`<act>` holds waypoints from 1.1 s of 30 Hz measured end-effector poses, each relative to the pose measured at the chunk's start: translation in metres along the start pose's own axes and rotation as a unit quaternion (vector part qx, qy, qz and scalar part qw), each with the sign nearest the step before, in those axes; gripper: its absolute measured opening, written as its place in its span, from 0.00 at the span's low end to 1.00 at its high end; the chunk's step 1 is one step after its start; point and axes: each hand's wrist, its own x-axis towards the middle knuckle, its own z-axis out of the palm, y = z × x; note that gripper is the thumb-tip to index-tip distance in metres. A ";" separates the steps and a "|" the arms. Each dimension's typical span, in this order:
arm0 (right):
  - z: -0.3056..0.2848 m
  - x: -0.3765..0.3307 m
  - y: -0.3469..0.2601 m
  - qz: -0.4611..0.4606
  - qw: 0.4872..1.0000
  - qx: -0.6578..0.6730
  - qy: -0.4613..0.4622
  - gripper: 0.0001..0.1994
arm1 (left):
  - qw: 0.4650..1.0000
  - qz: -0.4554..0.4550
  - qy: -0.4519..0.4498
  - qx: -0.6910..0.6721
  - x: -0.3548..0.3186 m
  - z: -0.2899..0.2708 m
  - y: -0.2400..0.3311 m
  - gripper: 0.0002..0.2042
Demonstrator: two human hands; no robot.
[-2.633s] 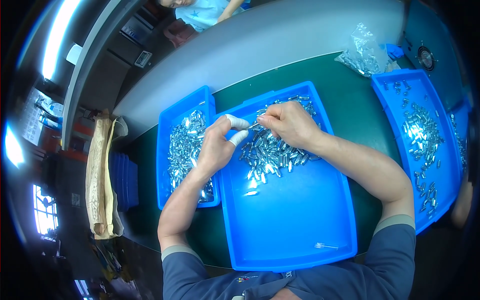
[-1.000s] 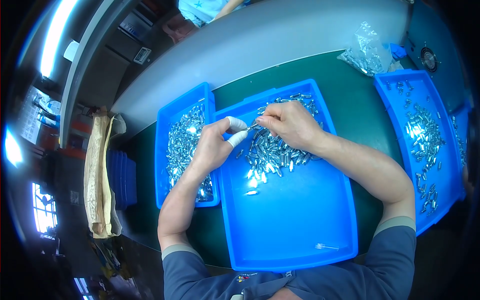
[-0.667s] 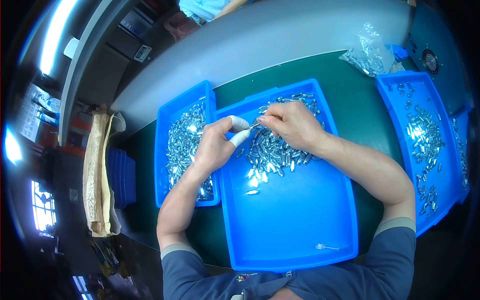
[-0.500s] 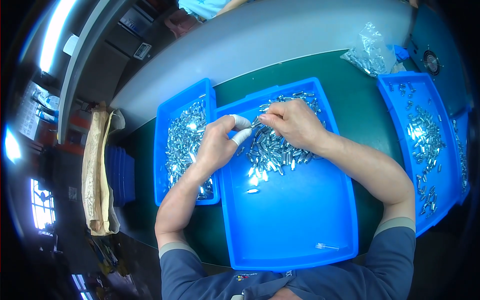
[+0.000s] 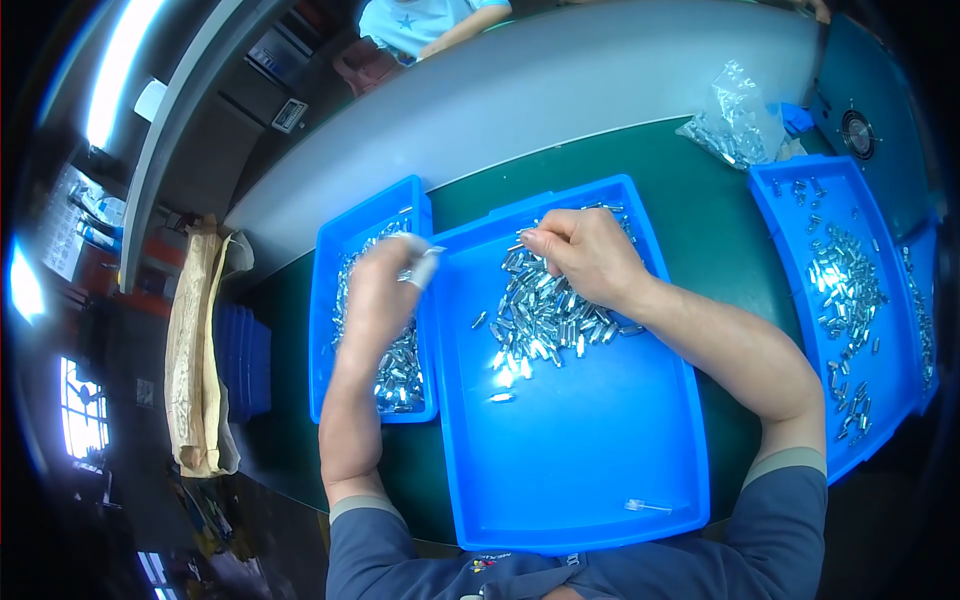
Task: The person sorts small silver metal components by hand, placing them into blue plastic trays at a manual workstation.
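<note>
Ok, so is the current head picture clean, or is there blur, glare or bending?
Head view: the left hand is blurred, the right hand looks sharper; head view: some metal parts in the centre tray show white glare; head view: the strip light is washed out; head view: the grey partition looks bowed and the corners go dark.

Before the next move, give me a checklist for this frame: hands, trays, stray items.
1. Left hand positioned over the left blue tray: ok, though blurred.
2. White finger coverings on the left hand: ok.
3. Left hand free of metal parts: cannot tell, too blurred.
4. Right hand at the metal pile in the middle blue tray: ok; whether its fingertips grip a part, cannot tell.
5. Middle blue tray holds metal parts only: not ok; a clear plastic piece lies near its lower right corner.
</note>
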 end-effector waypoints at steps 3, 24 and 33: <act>0.000 0.001 -0.001 -0.003 1.000 0.001 0.000 0.19 | 0.972 -0.026 0.109 0.208 0.003 -0.031 -0.014 0.07; 0.006 -0.005 -0.003 -0.026 0.996 -0.026 -0.076 0.14 | 0.989 0.046 -0.136 -0.037 -0.010 0.024 0.033 0.09; 0.009 -0.004 -0.001 -0.022 0.995 -0.041 -0.083 0.14 | 0.987 0.118 -0.098 -0.046 -0.010 0.026 0.037 0.09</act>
